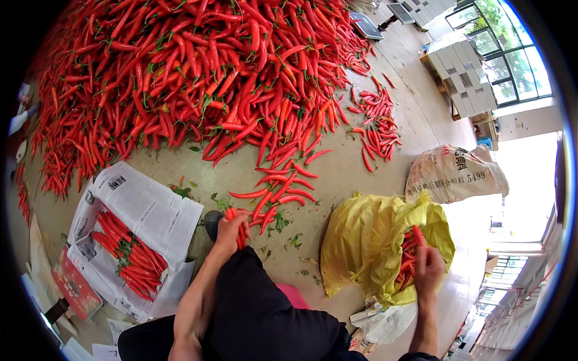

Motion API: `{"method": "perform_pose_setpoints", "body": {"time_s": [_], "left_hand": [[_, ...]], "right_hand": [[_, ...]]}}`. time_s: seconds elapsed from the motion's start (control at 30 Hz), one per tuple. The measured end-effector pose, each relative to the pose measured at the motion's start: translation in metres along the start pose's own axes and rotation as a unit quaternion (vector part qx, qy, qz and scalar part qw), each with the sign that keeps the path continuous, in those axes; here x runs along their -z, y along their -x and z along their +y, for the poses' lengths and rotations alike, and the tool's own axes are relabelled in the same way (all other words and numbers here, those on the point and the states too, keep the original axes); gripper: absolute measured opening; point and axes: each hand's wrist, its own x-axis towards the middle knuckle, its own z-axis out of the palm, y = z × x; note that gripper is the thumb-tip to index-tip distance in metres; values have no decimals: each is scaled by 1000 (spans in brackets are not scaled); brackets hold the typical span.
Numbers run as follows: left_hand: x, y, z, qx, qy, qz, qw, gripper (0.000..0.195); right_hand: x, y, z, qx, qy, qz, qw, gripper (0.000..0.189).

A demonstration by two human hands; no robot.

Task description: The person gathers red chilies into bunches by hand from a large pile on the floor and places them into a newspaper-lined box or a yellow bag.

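My left hand [231, 232] grips a small bunch of red chili peppers [241, 239] just above my knee. Over the mouth of a yellow woven sack [365, 239], my right hand [429, 266] holds a single red chili [419, 234]. More red chilies [406, 261] lie inside that sack. To my left, a box lined with newspaper [153, 212] holds chilies laid side by side [140, 252], their green stems meeting in the middle. A few loose chilies [280, 189] are spread on the floor beyond my left hand.
A large heap of red chilies [203, 81] fills the far floor, with a smaller pile [377, 117] to its right. A white printed sack [456, 176] stands behind the yellow one. Farther off are a platform scale [366, 26] and stacked white boxes [465, 74] on a pallet.
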Motion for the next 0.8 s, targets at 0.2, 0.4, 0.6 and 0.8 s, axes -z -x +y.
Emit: {"method": "perform_pose_setpoints", "body": {"time_s": [0.2, 0.4, 0.6, 0.8], "left_hand": [[16, -10, -10, 23, 153, 5, 988, 18], [35, -14, -37, 85, 208, 43, 973, 19], [29, -23, -42, 135, 286, -1, 949, 21], [46, -25, -46, 175, 330, 18, 928, 20]], "right_hand": [[-33, 9, -70, 188, 2, 61, 980, 16], [-242, -27, -187, 113, -250, -168, 947, 14], [-432, -127, -128, 74, -158, -116, 978, 24], [-448, -136, -114, 87, -125, -294, 944, 35]]}}
